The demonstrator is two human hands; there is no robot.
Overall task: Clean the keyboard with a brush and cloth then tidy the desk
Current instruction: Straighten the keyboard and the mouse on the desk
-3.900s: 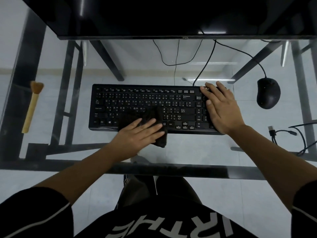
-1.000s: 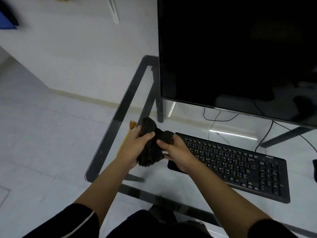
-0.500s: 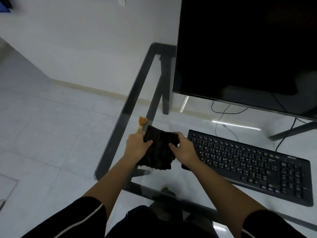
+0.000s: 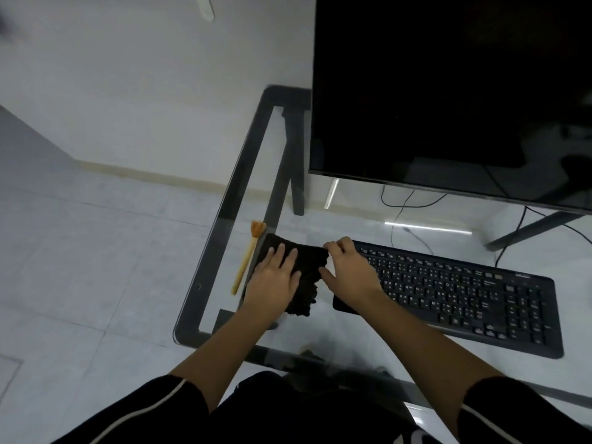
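Pale tiled floor and white wall at left and far; glass desk on dark frame at right. Writing: white key legends on keyboard too small to read; small pale mark at its far right corner, illegible; white marking on dark shirt at near edge cropped, unreadable. Hidden or cut off: monitor dark, cropped at top and right, stand not made out; keyboard's near left corner covered by right wrist; cables trailing below monitor, ends out of sight; white object on wall at top edge cropped, unidentified. Cloth: dark, coarse-textured, folded roughly flat with ragged near edge, lying on glass at desk's left end, between brush and keyboard, just beside both. Brush: pale wooden handle, orange-brown bristle tuft at far end, lying on glass just left of cloth, apart from both hands. Left hand laid flat on cloth, fingers straight and slightly spread, pressing down. Right hand at cloth's right edge, fingertips curled and pinching far right corner, thumb against right edge.
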